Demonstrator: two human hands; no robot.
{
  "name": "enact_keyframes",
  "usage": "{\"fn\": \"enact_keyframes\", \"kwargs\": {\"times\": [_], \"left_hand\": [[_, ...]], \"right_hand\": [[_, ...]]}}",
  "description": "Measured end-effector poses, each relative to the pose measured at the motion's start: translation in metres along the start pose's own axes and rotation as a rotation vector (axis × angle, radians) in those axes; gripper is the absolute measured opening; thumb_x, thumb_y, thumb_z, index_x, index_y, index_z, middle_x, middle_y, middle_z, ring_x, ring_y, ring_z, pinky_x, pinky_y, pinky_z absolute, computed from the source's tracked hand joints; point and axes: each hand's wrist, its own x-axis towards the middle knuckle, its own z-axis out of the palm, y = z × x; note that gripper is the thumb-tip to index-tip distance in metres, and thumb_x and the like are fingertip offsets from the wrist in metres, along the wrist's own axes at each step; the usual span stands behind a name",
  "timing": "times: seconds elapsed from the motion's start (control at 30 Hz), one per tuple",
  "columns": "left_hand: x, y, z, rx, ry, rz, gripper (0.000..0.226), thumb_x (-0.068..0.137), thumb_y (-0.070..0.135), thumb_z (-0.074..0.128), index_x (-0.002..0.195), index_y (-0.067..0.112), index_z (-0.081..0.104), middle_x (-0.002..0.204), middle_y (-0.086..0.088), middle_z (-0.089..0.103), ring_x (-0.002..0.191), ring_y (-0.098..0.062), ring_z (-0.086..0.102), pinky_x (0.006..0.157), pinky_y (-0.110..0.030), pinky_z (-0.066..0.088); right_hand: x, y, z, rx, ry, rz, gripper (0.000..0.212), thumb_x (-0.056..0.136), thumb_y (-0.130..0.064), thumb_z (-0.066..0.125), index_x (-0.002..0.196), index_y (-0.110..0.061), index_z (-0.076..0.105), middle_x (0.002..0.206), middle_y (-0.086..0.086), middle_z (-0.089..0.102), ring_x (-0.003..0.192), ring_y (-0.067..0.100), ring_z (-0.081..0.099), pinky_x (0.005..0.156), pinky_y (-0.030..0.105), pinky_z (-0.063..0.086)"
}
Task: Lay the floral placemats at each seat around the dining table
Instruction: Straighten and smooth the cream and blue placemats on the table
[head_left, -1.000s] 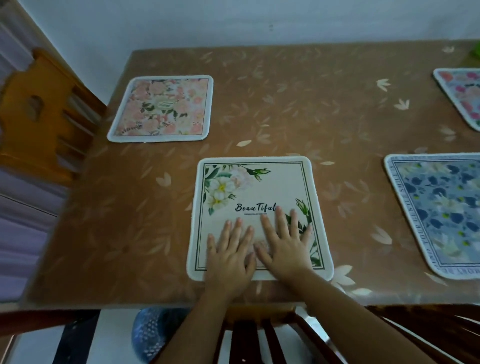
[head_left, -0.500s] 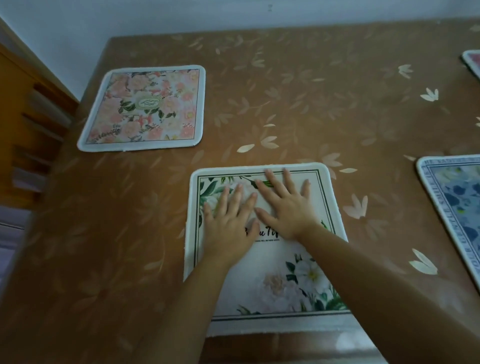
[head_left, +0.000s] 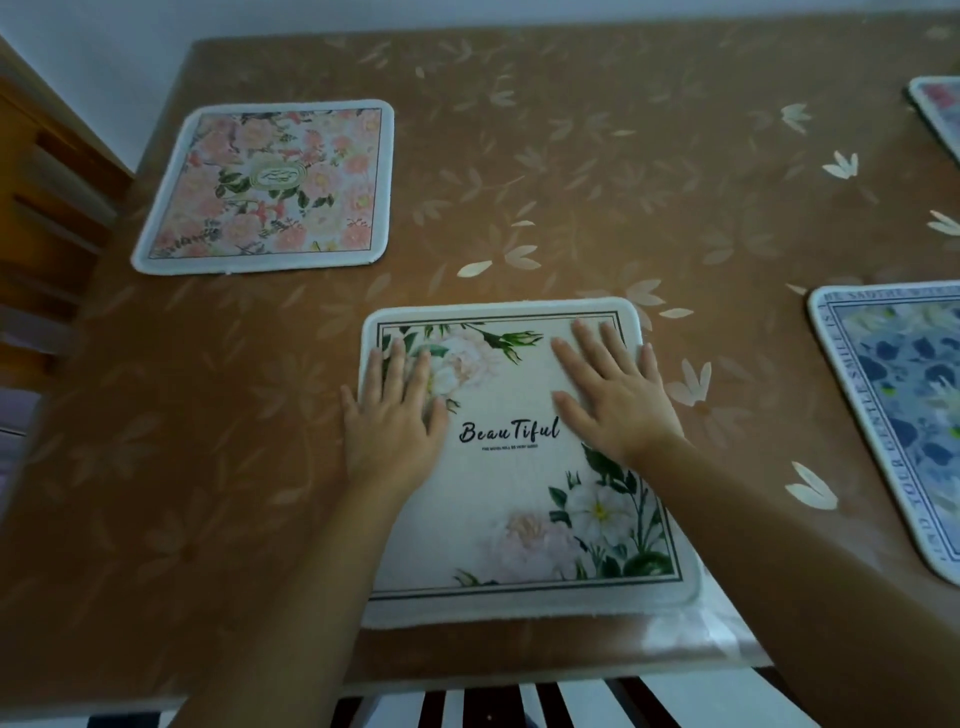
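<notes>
Both hands flat, fingers straight: left hand (head_left: 392, 415) and right hand (head_left: 613, 392) press the white "Beautiful" placemat (head_left: 519, 478), gripping nothing; mat lies under both palms at table (head_left: 597, 171) near edge. Risk: uneven push skews or slides it off edge

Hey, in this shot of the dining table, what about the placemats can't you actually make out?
Head view only:
- Blue floral placemat: right side cut off by the frame edge.
- Top-right placemat: only a blurred corner shows at the frame edge.
- White Beautiful placemat: the small print under the lettering is too small to read; the left hand and right hand cover parts of its upper half.
</notes>
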Motion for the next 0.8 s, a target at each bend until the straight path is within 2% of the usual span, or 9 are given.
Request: {"fn": "enact_keyframes", "kwargs": {"times": [0.1,0.17,0.27,0.33,0.6,0.7,0.8], "left_hand": [[-0.039,0.002,-0.001,-0.002,-0.015,0.058,0.059,0.088,0.045,0.008,0.143,0.028,-0.002,0.152,0.004,-0.009,0.140,-0.017,-0.012,0.111,-0.049,-0.003],[-0.070,0.007,0.000,-0.003,-0.018,0.076,0.059,0.087,0.044,0.007,0.143,0.025,-0.001,0.153,0.000,-0.004,0.140,-0.020,-0.010,0.111,-0.049,-0.001],[-0.113,0.019,0.003,0.021,-0.015,0.106,0.059,0.088,0.040,0.019,0.143,0.017,0.022,0.151,-0.011,0.018,0.139,-0.032,0.011,0.108,-0.057,0.016],[-0.125,0.024,0.004,0.035,-0.018,0.109,0.059,0.087,0.040,0.024,0.141,0.015,0.029,0.149,-0.013,0.025,0.137,-0.035,0.018,0.105,-0.059,0.020],[-0.126,0.026,0.000,0.057,-0.010,0.093,0.062,0.084,0.042,0.024,0.141,0.017,0.030,0.149,-0.012,0.026,0.138,-0.034,0.018,0.104,-0.060,0.021],[-0.128,0.028,-0.001,0.051,-0.004,0.078,0.061,0.084,0.040,0.024,0.139,0.017,0.033,0.148,-0.012,0.029,0.137,-0.033,0.023,0.104,-0.060,0.024],[-0.134,0.031,0.001,0.044,-0.017,0.057,0.061,0.084,0.038,0.021,0.139,0.015,0.034,0.148,-0.012,0.030,0.137,-0.032,0.024,0.106,-0.056,0.024]], "right_hand": [[-0.022,-0.001,0.002,0.005,-0.015,-0.013,0.059,0.090,-0.056,0.010,0.142,-0.034,-0.007,0.154,-0.001,-0.013,0.138,0.020,-0.021,0.110,0.047,-0.010],[-0.038,-0.002,0.003,0.004,-0.019,-0.028,0.059,0.089,-0.058,0.006,0.141,-0.035,-0.009,0.153,-0.001,-0.015,0.138,0.019,-0.022,0.109,0.045,-0.012],[-0.063,-0.004,0.007,0.009,-0.033,-0.021,0.059,0.088,-0.058,0.006,0.141,-0.036,-0.011,0.153,-0.001,-0.016,0.137,0.019,-0.023,0.109,0.044,-0.014],[-0.079,-0.008,0.010,0.003,-0.045,-0.015,0.061,0.087,-0.058,0.004,0.140,-0.035,-0.011,0.152,0.001,-0.016,0.137,0.020,-0.023,0.108,0.044,-0.013],[-0.117,-0.027,0.016,0.031,-0.047,0.040,0.063,0.083,-0.063,0.003,0.139,-0.039,-0.013,0.150,0.000,-0.022,0.136,0.023,-0.025,0.109,0.052,-0.009],[-0.128,-0.041,0.019,0.024,-0.014,0.063,0.066,0.083,-0.064,0.010,0.142,-0.037,-0.002,0.153,0.005,-0.009,0.139,0.029,-0.014,0.108,0.054,-0.004],[-0.142,-0.059,0.023,-0.012,0.033,0.094,0.065,0.084,-0.061,0.022,0.141,-0.030,0.023,0.150,0.011,0.024,0.137,0.037,0.018,0.104,0.062,0.021]]}}
